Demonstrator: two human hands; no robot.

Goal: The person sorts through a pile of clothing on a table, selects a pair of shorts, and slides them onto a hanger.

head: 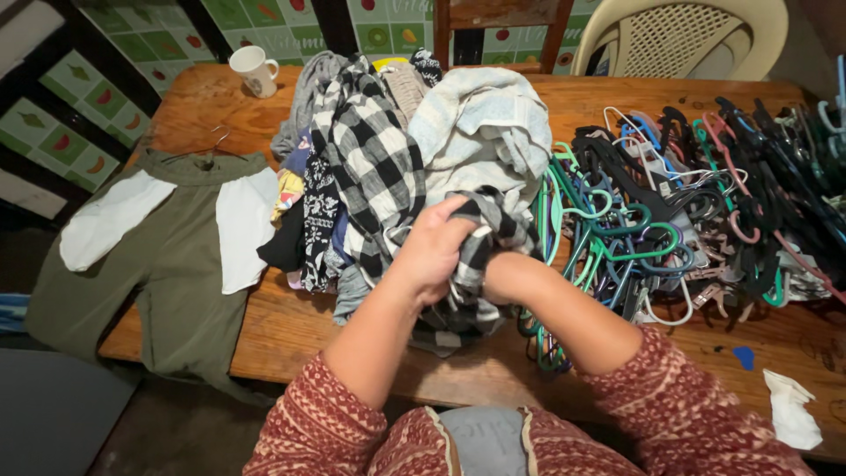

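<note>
Hands: left hand (434, 251), right hand (493, 264) in checked garment (480, 231) atop clothes pile (397, 150)

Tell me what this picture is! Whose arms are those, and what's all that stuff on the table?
The camera sits on a person's head and looks down, so those arms are their own. The left hand has a grip on a black-and-white checked garment; the right hand is tucked inside it, out of sight. Both reach into a pile of clothes on a wooden table. Beside it lies a heap of coloured hangers. Green trousers on a hanger lie at the left, and a white mug stands behind.
</note>
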